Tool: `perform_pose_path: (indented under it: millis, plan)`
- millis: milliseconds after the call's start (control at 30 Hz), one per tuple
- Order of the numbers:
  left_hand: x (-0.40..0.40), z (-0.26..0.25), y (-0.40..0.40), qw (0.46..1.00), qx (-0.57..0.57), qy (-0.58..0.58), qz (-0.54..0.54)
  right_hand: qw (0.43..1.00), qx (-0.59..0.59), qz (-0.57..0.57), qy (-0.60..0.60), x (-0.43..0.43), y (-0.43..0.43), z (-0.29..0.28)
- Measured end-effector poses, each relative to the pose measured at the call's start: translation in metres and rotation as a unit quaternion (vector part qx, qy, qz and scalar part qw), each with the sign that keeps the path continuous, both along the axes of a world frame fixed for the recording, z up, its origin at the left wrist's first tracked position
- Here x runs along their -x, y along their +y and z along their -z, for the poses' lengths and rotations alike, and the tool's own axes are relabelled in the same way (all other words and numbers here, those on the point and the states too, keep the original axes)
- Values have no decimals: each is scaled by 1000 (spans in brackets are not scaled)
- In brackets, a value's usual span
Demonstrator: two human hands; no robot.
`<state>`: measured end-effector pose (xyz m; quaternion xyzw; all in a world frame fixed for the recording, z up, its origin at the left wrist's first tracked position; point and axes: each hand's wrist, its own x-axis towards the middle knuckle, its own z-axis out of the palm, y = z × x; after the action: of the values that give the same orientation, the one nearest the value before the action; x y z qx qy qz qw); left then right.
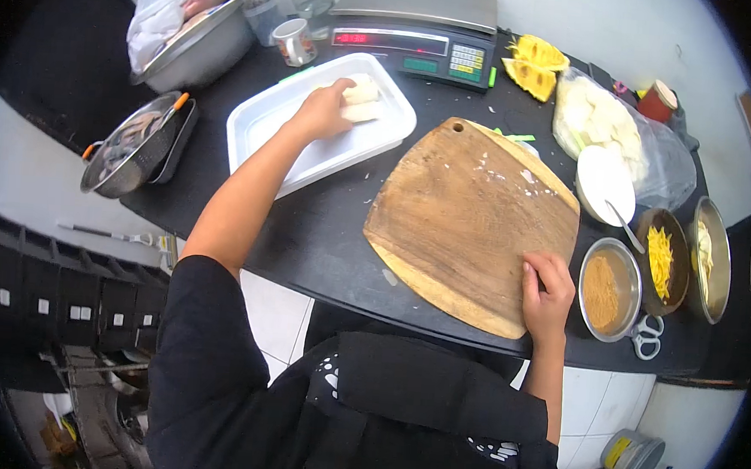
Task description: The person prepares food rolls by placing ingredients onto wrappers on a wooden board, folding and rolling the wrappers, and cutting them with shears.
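Note:
In a white plastic tray (pixel 262 131), several pale rolls (pixel 360 112) lie side by side near the far right end. My left hand (pixel 324 110) reaches over the tray, its fingers and thumb at the near ends of those rolls; whether it grips one is hidden. My right hand (pixel 548 287) rests with curled fingers at the right edge of a wooden cutting board (pixel 466 221), nothing visible in it. White and pinkish scraps dot the upper right of the board. Just right of that hand stands a metal bowl of light brown crumbly filling (pixel 603 293).
Behind are a digital scale (pixel 413 43), a mug (pixel 294 41) and cut yellow fruit (pixel 535 67). At right lie a bag of white wrappers (pixel 598 119), a white bowl (pixel 604 184), yellow strips (pixel 660 258) and scissors (pixel 648 338). A colander (pixel 129 145) stands at left.

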<state>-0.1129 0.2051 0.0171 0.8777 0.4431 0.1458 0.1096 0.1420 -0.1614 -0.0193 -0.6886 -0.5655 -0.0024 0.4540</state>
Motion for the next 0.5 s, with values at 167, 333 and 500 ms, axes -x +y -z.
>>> perform_pose_path:
  millis: [167, 333, 500]
  plan:
    - [-2, 22, 20, 997, -52, -30, 50, 1000, 5, 5, 7, -3, 1, 8]
    - [-6, 26, 11, 998, 20, -43, 34, 1000, -26, -11, -13, -6, 0, 12]
    - [-10, 18, 9, 995, -12, -71, 63, 998, -55, -39, 6, -3, -8, 10]
